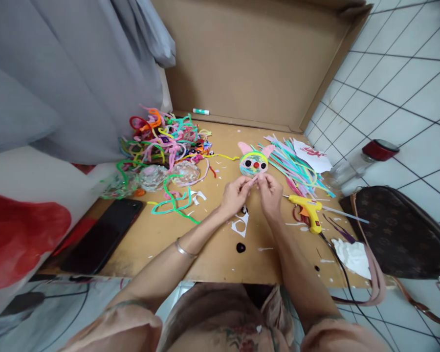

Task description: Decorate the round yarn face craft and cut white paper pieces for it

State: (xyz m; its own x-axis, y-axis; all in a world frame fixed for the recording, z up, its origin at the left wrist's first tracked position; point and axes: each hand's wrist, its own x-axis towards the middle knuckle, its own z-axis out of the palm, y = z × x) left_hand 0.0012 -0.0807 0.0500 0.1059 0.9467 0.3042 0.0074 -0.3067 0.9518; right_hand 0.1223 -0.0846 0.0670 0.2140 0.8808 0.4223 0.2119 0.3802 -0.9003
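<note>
Left hand [234, 195] and right hand [269, 193] pinch one pale strip [255, 180] — best held taut, fingertips close; the round face [254, 164] lies just beyond.

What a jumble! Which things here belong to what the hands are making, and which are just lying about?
In hand, likely: left hand, right hand, small pale piece pinched between them, round face craft, yellow glue gun, pipe cleaners.
Lying about: black phone, brown bag, red-lidded jar, crumpled tissue.
</note>
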